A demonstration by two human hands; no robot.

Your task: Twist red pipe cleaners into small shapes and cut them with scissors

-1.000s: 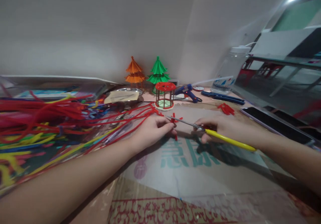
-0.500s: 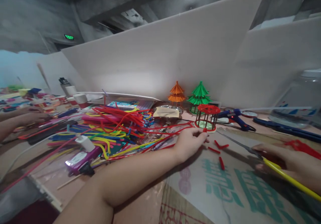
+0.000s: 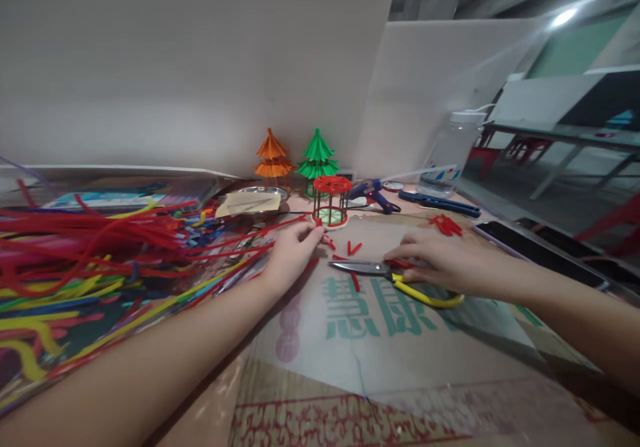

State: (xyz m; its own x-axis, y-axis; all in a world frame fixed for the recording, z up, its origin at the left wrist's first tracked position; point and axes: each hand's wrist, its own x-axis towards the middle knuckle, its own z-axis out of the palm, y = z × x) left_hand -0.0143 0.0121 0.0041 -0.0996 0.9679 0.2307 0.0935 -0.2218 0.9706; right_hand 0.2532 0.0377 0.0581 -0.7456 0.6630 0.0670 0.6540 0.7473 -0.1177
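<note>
Scissors with grey metal blades and yellow handles (image 3: 373, 269) are lying nearer to the person now, with their tip in among the cut bits; half a second ago the tip was poking past them. They are stretching from side to side, tip pointing left, blades resting together, and yellow loops sitting on the near side of the right hand (image 3: 440, 260). That hand is the closer one. Its fingers are curling near the blades' joint, over something red. I cannot tell if they are pinching it, or if they are holding the scissors.

Short, red, fuzzy pieces (image 3: 355, 247) are lying between the hands, close around the blades, pointing different ways. Past the tip, up and to the left, the left hand (image 3: 295, 250) is pinching long, red, fuzzy stems (image 3: 295, 221) with thumb and finger pressing together.

Just beyond those fingertips, a small round model with a red top and thin brown posts (image 3: 331, 184) is standing upright. Behind it, a pointy green layered model (image 3: 318, 160) and a pointy orange layered model (image 3: 273, 165) are standing.
</note>
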